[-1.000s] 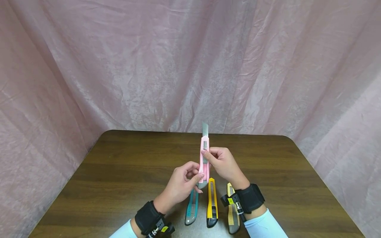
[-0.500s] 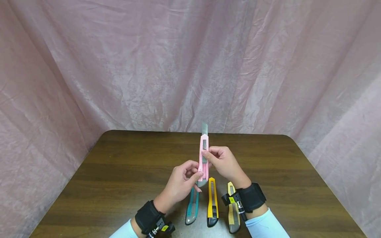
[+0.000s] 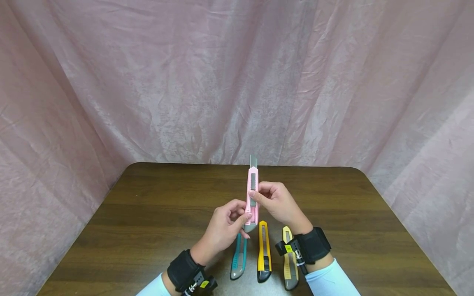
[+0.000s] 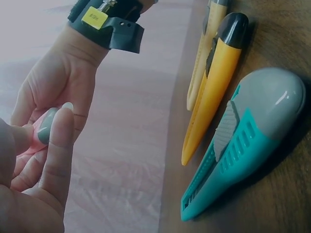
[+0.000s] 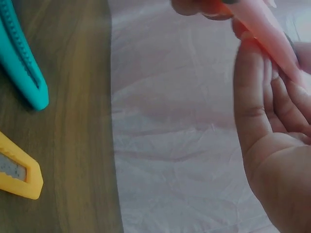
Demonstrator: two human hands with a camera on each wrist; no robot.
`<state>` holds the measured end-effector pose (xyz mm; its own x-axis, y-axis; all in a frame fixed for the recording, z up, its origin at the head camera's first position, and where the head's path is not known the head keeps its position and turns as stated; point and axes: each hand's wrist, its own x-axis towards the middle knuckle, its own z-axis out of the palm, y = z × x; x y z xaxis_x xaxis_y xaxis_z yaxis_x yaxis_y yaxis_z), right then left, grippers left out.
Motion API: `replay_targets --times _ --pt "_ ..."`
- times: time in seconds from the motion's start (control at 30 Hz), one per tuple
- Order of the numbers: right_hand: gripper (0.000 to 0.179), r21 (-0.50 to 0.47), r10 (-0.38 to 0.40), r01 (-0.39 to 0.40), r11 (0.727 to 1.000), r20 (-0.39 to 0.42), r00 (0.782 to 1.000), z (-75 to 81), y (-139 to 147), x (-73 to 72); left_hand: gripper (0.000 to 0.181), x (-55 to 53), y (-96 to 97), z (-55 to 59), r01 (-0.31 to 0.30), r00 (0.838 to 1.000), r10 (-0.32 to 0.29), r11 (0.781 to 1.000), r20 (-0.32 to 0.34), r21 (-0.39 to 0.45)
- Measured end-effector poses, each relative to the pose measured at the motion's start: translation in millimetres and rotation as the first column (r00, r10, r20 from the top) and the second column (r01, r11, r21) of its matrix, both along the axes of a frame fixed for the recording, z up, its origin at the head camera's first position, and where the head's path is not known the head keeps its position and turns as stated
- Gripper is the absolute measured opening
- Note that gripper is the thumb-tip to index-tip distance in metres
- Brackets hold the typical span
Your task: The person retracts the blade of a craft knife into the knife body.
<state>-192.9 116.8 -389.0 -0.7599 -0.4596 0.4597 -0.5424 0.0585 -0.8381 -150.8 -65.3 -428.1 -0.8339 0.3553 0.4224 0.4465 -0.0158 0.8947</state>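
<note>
A pink utility knife [image 3: 252,193] with a grey butt end is held upright above the table, its blade [image 3: 253,161] sticking out of the top. My left hand [image 3: 226,224] pinches the lower end between thumb and fingers. Higher up, my right hand [image 3: 279,203] grips the body from the right, thumb on the grey slider. In the left wrist view only the knife's grey butt [image 4: 46,127] and a bit of pink show between the fingers. The right wrist view shows its pink body [image 5: 265,29] across the fingers of my right hand [image 5: 277,131].
On the wooden table [image 3: 166,193] near me lie a teal utility knife [image 3: 238,259], a yellow one [image 3: 264,250] with a black end, and a pale yellow one [image 3: 290,267] partly under my right wrist's camera. A pink curtain [image 3: 222,82] hangs behind the table.
The right thumb has slid down a little with the slider, and less blade sticks out of the pink utility knife. The knife has shifted slightly left.
</note>
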Motion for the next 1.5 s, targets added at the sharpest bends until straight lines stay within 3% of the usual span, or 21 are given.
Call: replay_targets --times 0.27,0.73,0.9,1.1,1.27,1.5 --pt "0.014 0.013 -0.060 0.060 0.998 0.036 0.998 3.2 -3 3.5 0.019 -12.8 -1.4 -21.0 -0.008 1.000 0.008 1.000 0.000 0.001" --pt "0.010 0.018 -0.070 0.071 0.997 -0.028 0.997 2.7 -5 4.2 0.019 -13.8 -2.5 -23.5 -0.006 1.000 0.006 1.000 0.000 -0.005" --pt "0.011 0.024 -0.068 0.068 0.997 0.001 0.998 2.2 -6 4.0 0.021 -12.0 -3.2 -19.4 -0.010 1.000 0.010 1.000 -0.001 0.002" --pt "0.017 0.046 -0.050 0.048 0.998 0.056 0.997 1.8 -5 4.1 0.019 -1.6 -3.1 -1.9 -0.008 1.000 0.008 1.000 -0.019 0.006" --pt "0.014 0.053 -0.075 0.075 0.996 0.010 0.997 2.0 -6 5.1 0.017 2.5 -3.6 6.8 -0.015 1.000 0.015 1.000 -0.025 -0.010" --pt "0.008 0.060 -0.079 0.080 0.995 -0.016 0.997 2.8 -7 7.0 0.017 2.0 -5.0 8.2 -0.032 0.999 0.031 0.999 -0.039 -0.025"
